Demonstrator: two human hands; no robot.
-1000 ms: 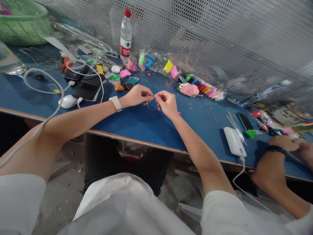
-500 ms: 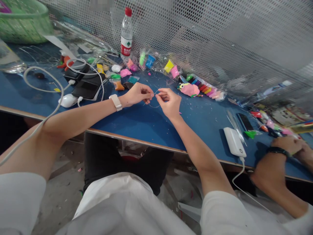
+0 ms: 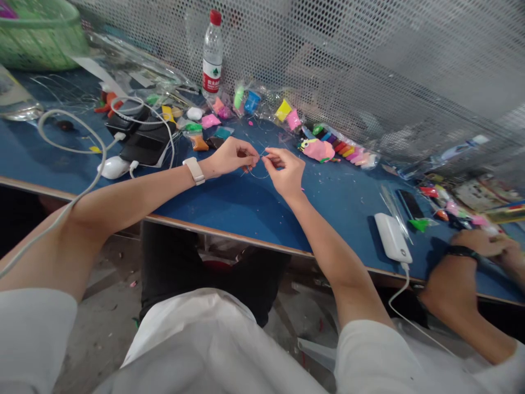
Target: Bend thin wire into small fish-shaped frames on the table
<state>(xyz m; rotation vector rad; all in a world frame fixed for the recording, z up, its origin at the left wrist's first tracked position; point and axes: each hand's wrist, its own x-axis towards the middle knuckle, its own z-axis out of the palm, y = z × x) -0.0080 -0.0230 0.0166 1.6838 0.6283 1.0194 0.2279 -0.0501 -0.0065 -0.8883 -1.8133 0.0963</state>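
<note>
Above the blue table [image 3: 229, 210], my left hand [image 3: 233, 157] and my right hand [image 3: 286, 171] meet with fingertips nearly touching. Both pinch a thin, pale wire or thread [image 3: 259, 177], which crosses between the fingers and loops below them. Whether it is wire or thread I cannot make out. Right of my right hand lies a pink clay figure [image 3: 318, 150] with yellow and green parts. Behind my left hand are small packets of coloured clay, among them an orange packet [image 3: 199, 143] and a pink packet [image 3: 210, 121].
A red-capped water bottle [image 3: 212, 57] stands against the perforated metal screen [image 3: 348, 65]. At left are a green basket [image 3: 45, 41], a black device [image 3: 145, 145] and a white cable [image 3: 82, 191]. A white power bank [image 3: 392, 238] lies right, near another person's hands [image 3: 478, 243].
My hands hold almost the same pose, still pinching the thin strand. Its loop below the fingers has shifted slightly. The other person's hands at the right have moved a little.
</note>
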